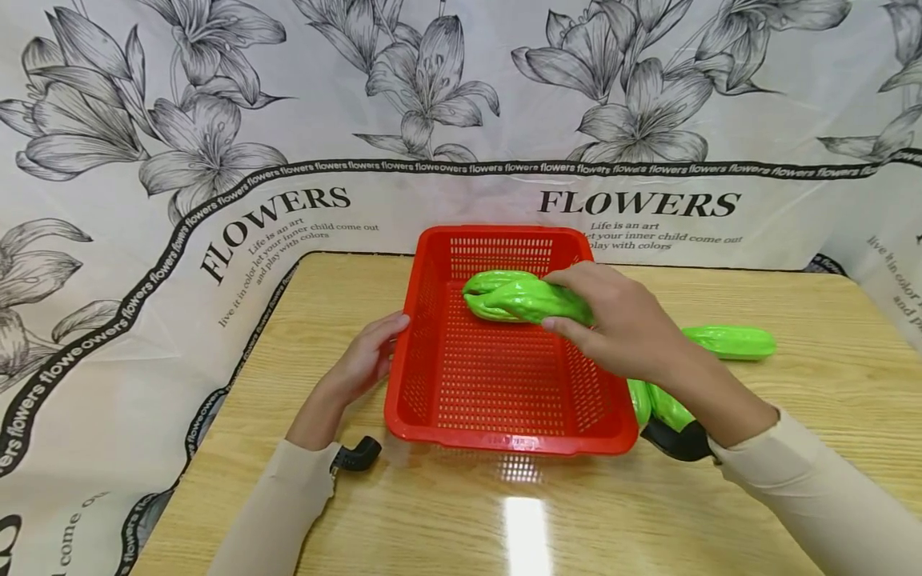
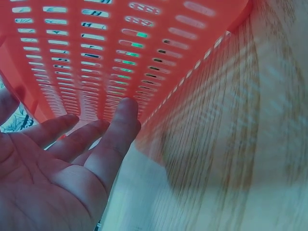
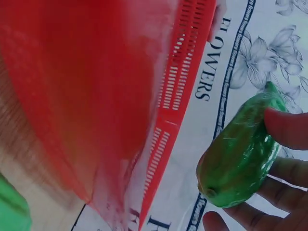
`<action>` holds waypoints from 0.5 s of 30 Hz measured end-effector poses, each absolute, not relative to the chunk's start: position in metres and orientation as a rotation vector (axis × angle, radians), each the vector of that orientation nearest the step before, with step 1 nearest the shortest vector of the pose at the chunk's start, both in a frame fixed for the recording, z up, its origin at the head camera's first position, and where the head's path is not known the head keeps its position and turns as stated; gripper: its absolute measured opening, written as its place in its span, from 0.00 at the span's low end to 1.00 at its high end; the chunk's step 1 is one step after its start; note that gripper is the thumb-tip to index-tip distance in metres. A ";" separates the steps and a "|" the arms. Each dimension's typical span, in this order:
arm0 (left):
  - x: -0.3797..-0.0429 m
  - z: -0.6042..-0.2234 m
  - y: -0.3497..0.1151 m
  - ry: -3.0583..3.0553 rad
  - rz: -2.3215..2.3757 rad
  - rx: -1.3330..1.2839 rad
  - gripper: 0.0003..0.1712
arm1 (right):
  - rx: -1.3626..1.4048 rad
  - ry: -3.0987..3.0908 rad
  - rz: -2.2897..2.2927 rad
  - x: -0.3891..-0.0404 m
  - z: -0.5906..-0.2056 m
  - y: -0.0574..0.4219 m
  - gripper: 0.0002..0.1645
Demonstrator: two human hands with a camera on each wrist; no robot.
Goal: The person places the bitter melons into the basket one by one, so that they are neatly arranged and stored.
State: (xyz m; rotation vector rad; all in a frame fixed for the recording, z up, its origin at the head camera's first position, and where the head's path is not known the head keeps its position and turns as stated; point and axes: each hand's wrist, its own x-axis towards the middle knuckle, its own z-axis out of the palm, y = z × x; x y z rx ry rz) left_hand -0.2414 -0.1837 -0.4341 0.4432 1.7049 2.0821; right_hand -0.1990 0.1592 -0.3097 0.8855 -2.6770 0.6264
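Observation:
My right hand (image 1: 615,320) grips a glossy, ridged green gourd (image 1: 543,299) over the far part of a red plastic basket (image 1: 504,444). The right wrist view shows the thumb on one side of this gourd and fingers on the other. Behind and below it, more green gourd (image 1: 495,280) lies in the basket, partly covered; I cannot tell whether it is one piece or two. Against the outside of the basket's left wall rests my left hand (image 1: 363,360). Its fingers (image 2: 126,115) are extended and touch the slotted wall, with the palm apart from it.
Right of the basket, another green gourd (image 1: 731,342) lies on the wooden table (image 1: 432,520). More gourds (image 1: 670,408) sit close to the basket's right side, partly hidden by my right forearm. A flower-printed cloth (image 1: 446,192) hangs behind the table. Black wrist mounts (image 1: 358,454) show beneath both sleeves.

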 end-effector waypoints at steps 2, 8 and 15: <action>-0.242 -0.434 -0.184 1.715 2.081 0.452 0.30 | 0.886 -2.758 0.578 -0.203 -0.309 0.154 0.27; -0.241 -0.434 -0.184 1.718 2.097 0.446 0.29 | 0.871 -2.945 0.443 -0.215 -0.311 0.146 0.28; -0.240 -0.433 -0.184 1.730 2.080 0.450 0.29 | 0.905 -3.029 0.343 -0.226 -0.311 0.139 0.29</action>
